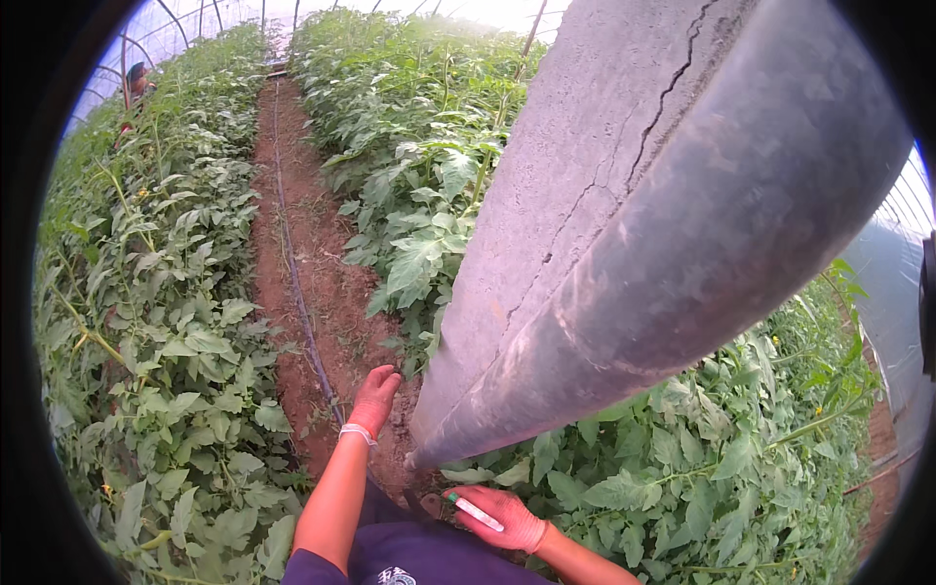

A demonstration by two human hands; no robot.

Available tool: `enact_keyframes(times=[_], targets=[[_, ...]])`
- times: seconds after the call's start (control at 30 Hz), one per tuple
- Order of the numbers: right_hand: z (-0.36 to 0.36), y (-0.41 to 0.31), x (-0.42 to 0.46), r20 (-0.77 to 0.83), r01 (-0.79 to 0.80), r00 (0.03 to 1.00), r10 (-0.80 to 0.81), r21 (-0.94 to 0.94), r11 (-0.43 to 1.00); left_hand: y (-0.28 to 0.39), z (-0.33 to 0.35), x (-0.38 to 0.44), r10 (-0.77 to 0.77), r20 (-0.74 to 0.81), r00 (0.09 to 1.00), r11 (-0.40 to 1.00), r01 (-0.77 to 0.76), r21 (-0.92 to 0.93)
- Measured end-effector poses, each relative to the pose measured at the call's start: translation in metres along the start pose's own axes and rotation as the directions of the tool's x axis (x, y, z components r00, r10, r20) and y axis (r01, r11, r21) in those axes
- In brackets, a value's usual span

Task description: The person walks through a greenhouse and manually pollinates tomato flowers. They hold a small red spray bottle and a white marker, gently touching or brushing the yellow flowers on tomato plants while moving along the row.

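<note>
My left hand [374, 404], in a red-coated glove with a pale cuff, reaches out over the bare soil path beside the base of a concrete post [526, 241]. Its fingers are loosely bent; the palm side is hidden, and I see nothing held. Low in front of my body, my right hand [504, 518], gloved alike, grips a slim white pen-like tool [479, 513] with a green end, which points up and to the left. Leafy tomato plants [585, 475] stand just beyond the right hand.
A thick grey pipe [658, 241] runs along the cracked post and fills the upper right. A dark drip hose [296, 285] lies along the soil path [322, 241] between tomato rows [183, 351]. Another person [137, 84] stands among plants at far left. Plastic greenhouse sheeting [888, 270] rises at right.
</note>
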State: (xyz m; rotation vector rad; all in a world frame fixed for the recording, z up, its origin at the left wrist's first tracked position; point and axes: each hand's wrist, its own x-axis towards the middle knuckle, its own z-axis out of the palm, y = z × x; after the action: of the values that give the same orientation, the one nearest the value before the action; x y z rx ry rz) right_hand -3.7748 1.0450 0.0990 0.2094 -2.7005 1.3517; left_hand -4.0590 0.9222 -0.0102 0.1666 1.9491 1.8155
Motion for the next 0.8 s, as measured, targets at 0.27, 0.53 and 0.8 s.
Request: enact_keyframes(times=[0.27, 0.53, 0.8], targets=[[0.063, 0.015, 0.098, 0.162, -0.047, 0.986, 0.037, 0.063, 0.997, 0.005, -0.008, 0.090, -0.155, 0.148, 0.977, 0.983, 0.167, -0.079], [0.100, -0.004, 0.200, -0.263, -0.489, 0.834, 0.485, 0.055, 0.871, -0.077, -0.114, 0.204, -0.208, 0.364, 0.908, 0.978, 0.196, 0.069], [0.099, -0.023, 0.286, -0.365, -0.492, 0.806, 0.465, 0.022, 0.870, -0.025, -0.195, 0.249, -0.432, 0.392, 0.812, 0.888, 0.460, 0.026]])
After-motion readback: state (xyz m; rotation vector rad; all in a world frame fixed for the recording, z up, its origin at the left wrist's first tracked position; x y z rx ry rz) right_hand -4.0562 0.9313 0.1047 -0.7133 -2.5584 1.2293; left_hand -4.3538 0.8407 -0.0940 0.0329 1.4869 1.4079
